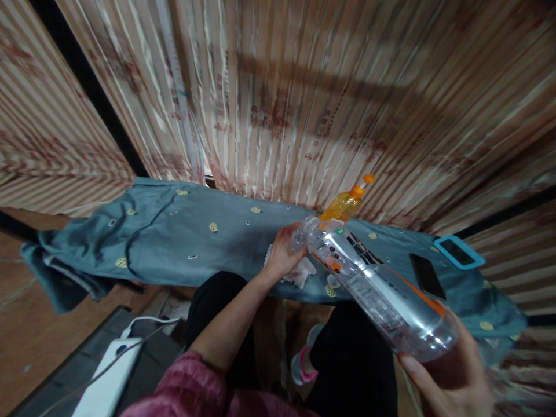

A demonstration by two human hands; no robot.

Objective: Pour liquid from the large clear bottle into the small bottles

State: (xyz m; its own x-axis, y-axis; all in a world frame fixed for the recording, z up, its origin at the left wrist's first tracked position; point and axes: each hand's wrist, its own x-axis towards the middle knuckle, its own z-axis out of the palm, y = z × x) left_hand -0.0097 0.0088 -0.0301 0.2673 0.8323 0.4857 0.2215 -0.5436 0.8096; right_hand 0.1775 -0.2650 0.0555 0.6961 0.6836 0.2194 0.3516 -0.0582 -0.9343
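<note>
From my feed the clear bottle [377, 289] runs 4-to-10 o'clock, my right hand [452, 376] cupping its base, my left hand [284, 255] pinching the neck end (closer to the table [182, 231]).

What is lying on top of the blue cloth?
On the blue cloth lie a white tissue, a dark phone, a blue-cased phone. The orange bottle's base is hidden by the clear bottle.

Dim, warm indoor light; soft bar-shaped shadows across the striped pink curtain [304, 104] toward 12 o'clock. Strong fisheye bending at edges, slight blur throughout, faint glare on the clear plastic bottle [377, 289].
</note>
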